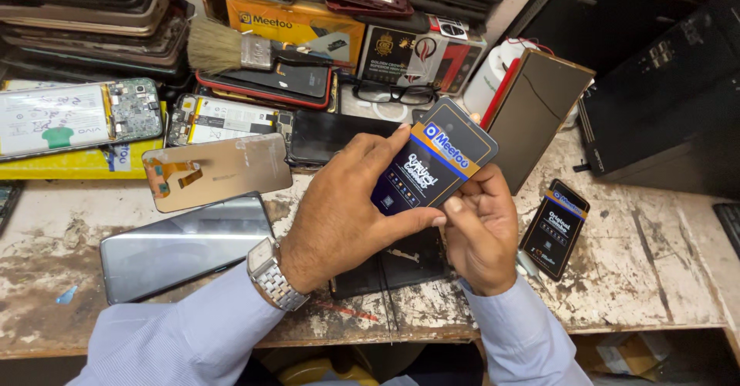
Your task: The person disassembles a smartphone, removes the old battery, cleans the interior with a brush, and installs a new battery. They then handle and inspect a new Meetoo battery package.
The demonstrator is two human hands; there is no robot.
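Near the centre of the frame both hands hold one small dark packet [433, 164], a flat card-like sachet with an orange band and blue label across its upper end. The left hand [347, 209], with a metal wristwatch [271, 274] on its wrist, is closed on the packet's left edge, index finger along the top and thumb pressed against the lower front. The right hand [482, 236] grips the packet's lower right corner between thumb and curled fingers. The packet is raised above the table [640, 270], tilted with its top toward the upper right. Under the hands lies a dark phone [389, 266], partly hidden. A second packet [555, 218] of the same kind lies flat on the table just right of the right hand. At lower left rests a phone screen [181, 247] with a glossy grey face, and above it a bronze display panel [220, 170] with an orange flex cable. A brown panel [539, 112] leans upright at upper right. Toward the upper left sit a brush [231, 48], opened phones with bared circuit boards [81, 116], and stacks of phone parts [85, 16]. A pair of black spectacles [393, 93] lies behind the packet.
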